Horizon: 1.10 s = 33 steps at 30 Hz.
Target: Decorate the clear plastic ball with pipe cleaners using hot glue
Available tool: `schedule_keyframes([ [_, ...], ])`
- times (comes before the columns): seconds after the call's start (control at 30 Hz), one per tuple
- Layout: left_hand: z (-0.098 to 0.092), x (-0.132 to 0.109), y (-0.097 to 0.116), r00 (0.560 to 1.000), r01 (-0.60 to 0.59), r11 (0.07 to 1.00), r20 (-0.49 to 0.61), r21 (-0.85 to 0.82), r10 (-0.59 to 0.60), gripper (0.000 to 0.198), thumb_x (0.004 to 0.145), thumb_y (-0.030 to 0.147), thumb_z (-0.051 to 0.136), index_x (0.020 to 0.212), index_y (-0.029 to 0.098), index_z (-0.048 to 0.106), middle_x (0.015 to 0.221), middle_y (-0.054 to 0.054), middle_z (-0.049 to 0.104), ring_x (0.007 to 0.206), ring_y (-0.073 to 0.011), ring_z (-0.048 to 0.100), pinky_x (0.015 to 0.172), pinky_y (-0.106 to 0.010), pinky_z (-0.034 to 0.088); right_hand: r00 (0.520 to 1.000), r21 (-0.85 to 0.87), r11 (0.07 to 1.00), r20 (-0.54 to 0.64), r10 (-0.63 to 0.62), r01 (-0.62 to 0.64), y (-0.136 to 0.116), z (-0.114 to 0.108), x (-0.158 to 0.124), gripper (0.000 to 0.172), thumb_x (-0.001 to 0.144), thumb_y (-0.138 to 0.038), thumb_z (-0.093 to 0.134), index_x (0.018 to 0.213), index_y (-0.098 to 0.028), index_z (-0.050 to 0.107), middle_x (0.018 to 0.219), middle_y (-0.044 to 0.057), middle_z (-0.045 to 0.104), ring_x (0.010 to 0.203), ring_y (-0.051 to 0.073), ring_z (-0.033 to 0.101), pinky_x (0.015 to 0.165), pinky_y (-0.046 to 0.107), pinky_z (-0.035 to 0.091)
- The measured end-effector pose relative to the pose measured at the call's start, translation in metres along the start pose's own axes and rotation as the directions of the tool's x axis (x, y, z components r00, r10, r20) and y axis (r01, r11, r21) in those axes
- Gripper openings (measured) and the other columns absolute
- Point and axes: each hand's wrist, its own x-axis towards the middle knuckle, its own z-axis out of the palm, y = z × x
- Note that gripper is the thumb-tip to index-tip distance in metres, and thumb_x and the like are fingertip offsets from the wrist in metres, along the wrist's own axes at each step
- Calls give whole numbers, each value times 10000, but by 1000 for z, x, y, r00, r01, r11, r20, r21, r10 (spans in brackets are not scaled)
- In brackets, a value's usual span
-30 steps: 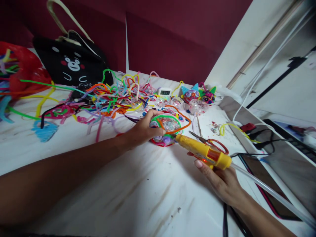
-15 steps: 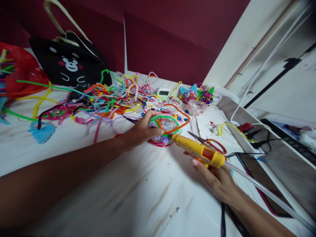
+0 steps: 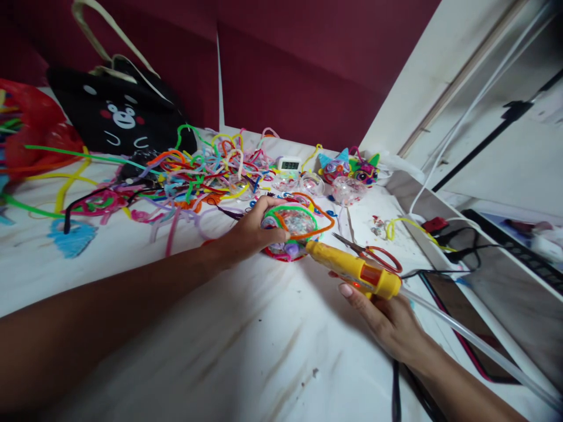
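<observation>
My left hand is closed around a clear glittery ball wrapped in green, orange and purple pipe cleaners, resting on the white table. My right hand grips a yellow glue gun from below. The gun's nozzle touches the lower right side of the ball. A clear glue stick trails out behind the gun toward the lower right.
A tangle of coloured pipe cleaners covers the table's back. Red-handled scissors lie just beyond the gun. A black bear bag, a small timer, finished cat-eared balls and a red bag stand behind. Cables and a phone lie right.
The view has shifted slightly; both hands, the ball and the glue gun keep the same pose, with the nozzle still at the ball.
</observation>
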Motion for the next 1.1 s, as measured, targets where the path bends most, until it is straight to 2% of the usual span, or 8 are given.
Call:
schedule_keyframes([
  [0.37, -1, 0, -2, 1000, -16, 1000, 5, 16, 16, 645, 651, 330, 724, 1236, 227, 472, 1142, -36, 650, 1025, -238, 634, 850, -339, 506, 1000, 67, 998, -25, -2, 4, 13, -1, -5, 294, 923, -352, 604, 1189, -231, 642, 1159, 71, 713, 1102, 265, 658, 965, 420, 529],
  [0.53, -1, 1, -2, 1000, -4, 1000, -6, 22, 4, 655, 639, 315, 722, 1241, 227, 476, 1113, -26, 654, 1006, -231, 633, 838, -332, 499, 998, 76, 997, -51, -21, 25, 10, -2, -4, 253, 919, -340, 619, 1138, -223, 665, 1138, 72, 721, 1068, 245, 669, 953, 379, 527],
  [0.73, -1, 0, -2, 1000, -11, 1000, -5, 7, 11, 656, 647, 311, 718, 1251, 226, 475, 1157, -30, 641, 1008, -224, 631, 841, -326, 498, 999, 79, 997, -27, -21, 23, 6, 0, -2, 270, 930, -349, 608, 1174, -244, 650, 1147, 55, 719, 1099, 243, 653, 965, 380, 508],
  [0.87, -1, 0, -3, 1000, -10, 1000, -5, 17, 10, 660, 649, 324, 718, 1252, 226, 470, 1113, -26, 654, 1001, -228, 635, 845, -336, 500, 999, 85, 996, -27, -21, 24, 5, 0, -2, 276, 928, -355, 606, 1174, -236, 643, 1134, 56, 720, 1080, 242, 662, 933, 369, 528],
  [1.1, -1, 1, -2, 1000, -22, 999, -12, 29, 22, 656, 646, 319, 718, 1250, 223, 480, 1134, -28, 652, 998, -229, 636, 835, -328, 504, 999, 48, 999, -33, -8, 10, 10, 0, -4, 281, 916, -353, 616, 1163, -226, 653, 1131, 67, 724, 1074, 259, 674, 952, 381, 538],
])
